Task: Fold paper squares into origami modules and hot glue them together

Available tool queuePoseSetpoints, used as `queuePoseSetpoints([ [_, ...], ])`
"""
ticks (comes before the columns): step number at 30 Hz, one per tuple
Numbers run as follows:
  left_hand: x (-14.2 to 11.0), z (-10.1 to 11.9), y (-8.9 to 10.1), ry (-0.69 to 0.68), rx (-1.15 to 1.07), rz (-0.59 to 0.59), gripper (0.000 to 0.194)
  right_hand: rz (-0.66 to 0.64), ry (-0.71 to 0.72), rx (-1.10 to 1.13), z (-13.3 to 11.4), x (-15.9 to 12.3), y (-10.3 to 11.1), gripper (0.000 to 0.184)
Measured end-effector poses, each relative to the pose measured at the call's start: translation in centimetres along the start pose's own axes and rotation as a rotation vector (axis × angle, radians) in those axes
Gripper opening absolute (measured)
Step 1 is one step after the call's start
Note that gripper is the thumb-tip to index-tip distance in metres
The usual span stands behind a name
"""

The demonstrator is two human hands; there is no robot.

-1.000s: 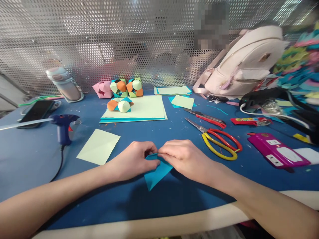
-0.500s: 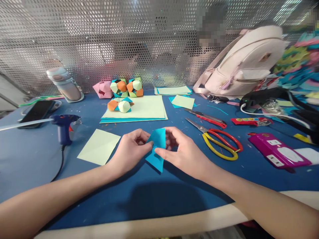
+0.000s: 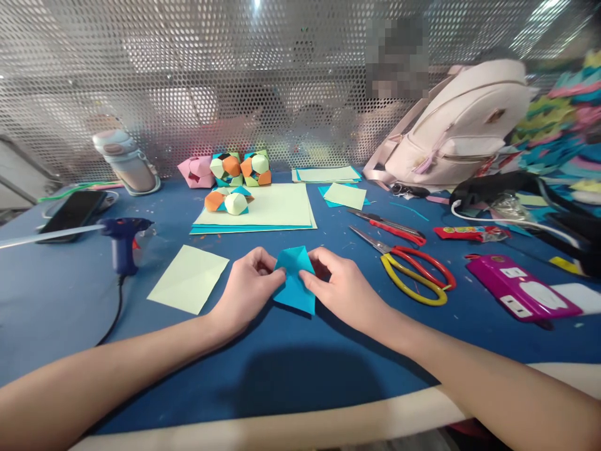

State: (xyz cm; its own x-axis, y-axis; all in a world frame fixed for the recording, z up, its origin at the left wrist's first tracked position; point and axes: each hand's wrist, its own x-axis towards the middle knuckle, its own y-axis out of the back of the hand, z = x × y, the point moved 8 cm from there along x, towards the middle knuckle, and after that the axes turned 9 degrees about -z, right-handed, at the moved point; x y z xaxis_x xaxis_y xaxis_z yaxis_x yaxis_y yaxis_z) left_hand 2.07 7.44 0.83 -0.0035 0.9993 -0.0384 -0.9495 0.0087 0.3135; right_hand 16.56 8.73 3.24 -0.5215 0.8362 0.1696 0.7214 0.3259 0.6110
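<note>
A folded piece of blue paper (image 3: 295, 294) is held just above the blue table between my two hands. My left hand (image 3: 248, 285) pinches its left edge, thumb on top. On the opposite edge, my right hand (image 3: 340, 285) grips it the same way, fingers behind the sheet. A pale green paper square (image 3: 189, 279) lies flat beside my left hand. To the right of my right hand rest scissors (image 3: 413, 272) with one red and one yellow handle, and a red utility knife (image 3: 394, 228) lies behind them.
A blue glue gun (image 3: 123, 244), a phone (image 3: 72, 213) and a bottle (image 3: 126, 164) stand or lie at left. Folded paper shapes (image 3: 232, 202) sit on stacked sheets (image 3: 277, 207). At right are a purple power strip (image 3: 523, 288), a red wrapper (image 3: 469, 233) and a pale backpack (image 3: 455, 131).
The blue paper has turned and flattened between my hands, showing a wider face. My right hand has shifted slightly to the right, and its thumb has moved along the sheet.
</note>
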Motion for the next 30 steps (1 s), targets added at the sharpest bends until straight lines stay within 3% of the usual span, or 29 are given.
queuePoseSetpoints([
  [5, -0.1, -0.1, 0.1, 0.02, 0.005, 0.04, 0.016, 0.028, 0.054, -0.075, -0.2, 0.1, 0.0, 0.015],
  [11, -0.3, 0.0, -0.4, 0.026, 0.03, 0.017, 0.018, 0.044, 0.023, 0.03, 0.1, 0.3, 0.2, 0.008],
  [15, -0.4, -0.7, -0.8, 0.044, -0.082, -0.029, 0.02, 0.069, 0.031, 0.016, 0.4, 0.5, 0.3, 0.009],
  [19, -0.4, -1.3, -1.4, 0.08, -0.279, -0.072, 0.024, 0.112, 0.158, -0.03, -0.4, 0.2, 0.6, 0.004],
  [26, -0.4, -1.1, -1.4, 0.107, -0.406, -0.08, 0.02, 0.102, 0.505, -0.086, -2.6, -1.0, 0.3, 0.02],
  [30, -0.4, -1.0, -1.3, 0.11, -0.423, -0.087, 0.019, 0.097, 0.555, -0.102, -2.5, -1.2, 0.2, 0.026],
])
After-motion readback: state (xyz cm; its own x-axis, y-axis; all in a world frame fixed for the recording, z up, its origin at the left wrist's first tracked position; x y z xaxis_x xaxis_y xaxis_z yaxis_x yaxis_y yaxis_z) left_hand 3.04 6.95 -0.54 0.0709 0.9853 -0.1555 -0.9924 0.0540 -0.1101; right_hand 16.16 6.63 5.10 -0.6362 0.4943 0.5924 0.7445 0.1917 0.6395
